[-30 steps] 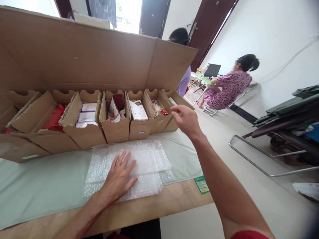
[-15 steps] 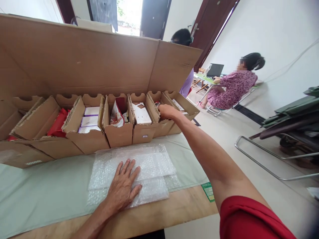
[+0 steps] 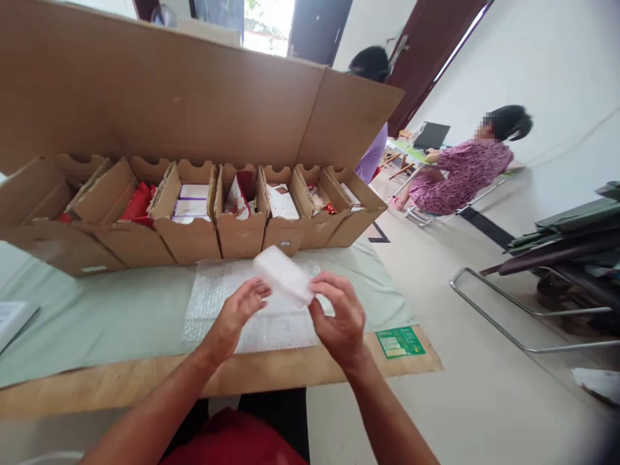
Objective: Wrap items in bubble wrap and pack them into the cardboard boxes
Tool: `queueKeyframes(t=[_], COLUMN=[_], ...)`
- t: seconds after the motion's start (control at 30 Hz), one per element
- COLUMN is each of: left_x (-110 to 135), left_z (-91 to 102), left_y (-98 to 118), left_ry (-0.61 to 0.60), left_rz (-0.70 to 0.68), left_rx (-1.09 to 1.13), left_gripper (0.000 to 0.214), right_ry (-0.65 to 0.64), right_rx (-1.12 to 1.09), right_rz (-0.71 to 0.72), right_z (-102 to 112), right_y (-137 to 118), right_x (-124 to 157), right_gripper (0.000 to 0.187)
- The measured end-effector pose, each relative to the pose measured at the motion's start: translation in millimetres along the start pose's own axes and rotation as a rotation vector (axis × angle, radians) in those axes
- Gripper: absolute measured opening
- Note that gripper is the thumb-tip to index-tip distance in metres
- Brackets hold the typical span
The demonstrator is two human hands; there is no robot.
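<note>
Over the table a small white rectangular packet (image 3: 283, 274), blurred by motion, is tilted in the air. My right hand (image 3: 339, 313) pinches its right end between thumb and fingers. Close by its lower left edge is my left hand (image 3: 239, 310), fingers half curled and apart; whether they touch the packet I cannot tell. Below both hands lie clear bubble wrap sheets (image 3: 208, 310), flat on the green cloth.
Cardboard bins (image 3: 194, 242) stand in a row behind, holding white boxes (image 3: 194, 208), red packets (image 3: 139, 203) and other goods. A tall cardboard panel (image 3: 194, 110) rises behind them. A green card (image 3: 401, 342) lies at the table's right corner. Another person (image 3: 465, 168) sits at a laptop.
My right hand has come out of a bin on the right and back over the bubble wrap, now with the white packet. My left hand has lifted off the bubble wrap towards it.
</note>
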State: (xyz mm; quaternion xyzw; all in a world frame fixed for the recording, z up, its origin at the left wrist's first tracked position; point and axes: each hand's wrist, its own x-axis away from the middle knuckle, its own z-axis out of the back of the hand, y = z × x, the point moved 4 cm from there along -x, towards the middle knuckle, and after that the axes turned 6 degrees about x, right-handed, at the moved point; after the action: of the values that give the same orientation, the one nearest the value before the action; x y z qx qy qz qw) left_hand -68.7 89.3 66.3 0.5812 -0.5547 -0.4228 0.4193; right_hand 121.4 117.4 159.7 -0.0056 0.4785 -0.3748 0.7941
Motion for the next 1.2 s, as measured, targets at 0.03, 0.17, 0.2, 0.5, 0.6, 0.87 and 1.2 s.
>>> queueKeyframes(t=[0.03, 0.17, 0.2, 0.5, 0.6, 0.87, 1.2], left_x=[4, 22, 27, 55, 60, 63, 73], left_z=[-3.6, -8.2, -6.9, -3.1, -2.1, 8.5, 3.4], left_y=[6, 14, 12, -1, -4, -1, 13], left_ry=[-0.005, 0.041, 0.069, 0.04, 0.044, 0.18, 0.113], left_rz=[0.088, 0.25, 0.255, 0.315, 0.319, 0.319, 0.355], left_rx=[0.194, 0.513, 0.509, 0.357, 0.345, 0.358, 0.412], left_gripper=[0.055, 0.043, 0.042, 0.051, 0.06, 0.042, 0.034], right_ry=[-0.025, -0.133, -0.165, -0.3, -0.271, -0.23, -0.307], right_rx=[-0.036, -0.203, -0.226, -0.233, -0.185, -0.484, -0.588], right_rz=[0.003, -0.136, -0.181, -0.204, -0.189, -0.713, -0.572], right_z=[-9, -31, -34, -32, -36, -46, -37], right_y=[-6, -16, -17, -37, -43, -20, -27], right_x=[15, 58, 66, 87, 87, 102, 113], right_gripper=[0.02, 0.02, 0.019, 0.016, 0.007, 0.015, 0.069])
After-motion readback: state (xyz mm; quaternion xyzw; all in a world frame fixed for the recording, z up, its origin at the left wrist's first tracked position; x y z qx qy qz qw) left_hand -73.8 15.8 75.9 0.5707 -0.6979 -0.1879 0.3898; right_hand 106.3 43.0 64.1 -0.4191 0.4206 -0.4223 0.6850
